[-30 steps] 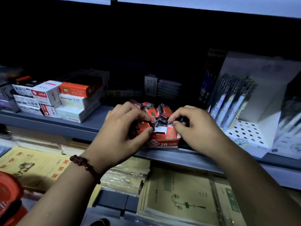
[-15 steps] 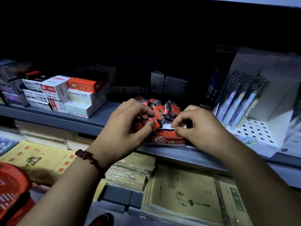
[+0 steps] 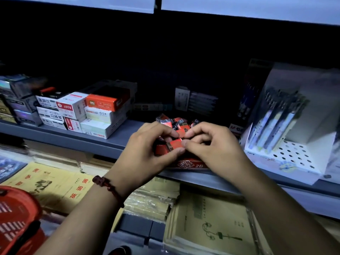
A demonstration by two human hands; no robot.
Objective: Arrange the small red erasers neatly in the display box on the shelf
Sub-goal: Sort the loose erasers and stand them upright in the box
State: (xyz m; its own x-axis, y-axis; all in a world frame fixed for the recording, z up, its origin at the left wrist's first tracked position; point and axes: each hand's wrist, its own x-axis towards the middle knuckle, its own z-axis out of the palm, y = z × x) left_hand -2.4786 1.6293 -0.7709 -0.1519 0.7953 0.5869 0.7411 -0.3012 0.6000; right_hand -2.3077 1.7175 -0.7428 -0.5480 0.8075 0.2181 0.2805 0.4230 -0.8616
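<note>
A red display box [image 3: 191, 164] marked 2B sits at the front edge of the grey shelf [image 3: 77, 138]. Several small red erasers in shiny wrappers [image 3: 182, 126] lie heaped in it. One red eraser [image 3: 175, 144] is held just above the box front, pinched from the left by my left hand [image 3: 147, 153] and from the right by my right hand [image 3: 215, 150]. Both hands have thumb and fingers curled onto it. My hands hide most of the box's inside.
Stacked white and orange stationery boxes [image 3: 95, 113] stand to the left on the shelf. A white pen display stand [image 3: 287, 140] is at the right. Below lie yellow exercise books [image 3: 207, 223]. A red basket [image 3: 18, 221] is at lower left.
Both hands have closed in together over the box front and now pinch one eraser between them; earlier they worked apart, each at its own side of the pile.
</note>
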